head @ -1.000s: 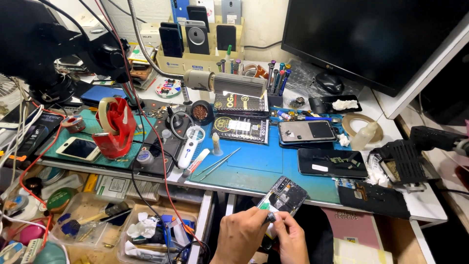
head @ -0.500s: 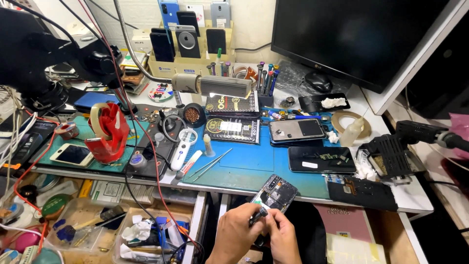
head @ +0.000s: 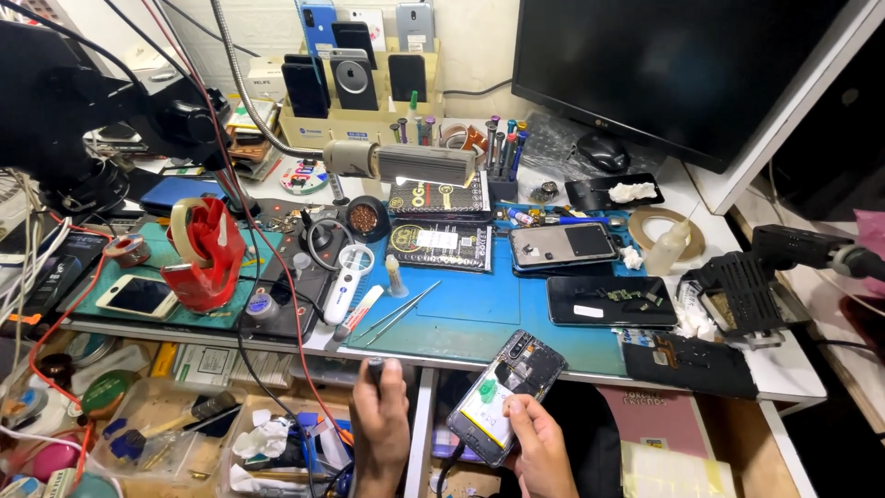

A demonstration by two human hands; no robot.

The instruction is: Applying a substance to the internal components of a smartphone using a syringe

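Observation:
My right hand (head: 539, 447) holds an opened phone (head: 505, 395) with its back cover off, its white battery and a green sticker showing, below the front edge of the blue work mat (head: 479, 304). My left hand (head: 380, 426) is apart from the phone, over an open drawer (head: 277, 433), with its fingers closed on a small dark tool (head: 374, 369) that points up. Metal tweezers (head: 398, 312) lie on the mat just above my left hand.
A red tape dispenser (head: 205, 254), a white pen-shaped device (head: 343, 281), two phones (head: 562, 247) lying flat and a black tray of parts (head: 610, 302) crowd the bench. A large monitor (head: 673, 65) stands at the back right. A rack of phones (head: 355, 78) lines the back wall.
My left hand has let go of the phone and moved left over the drawer with a small dark tool. The right hand now holds the phone alone.

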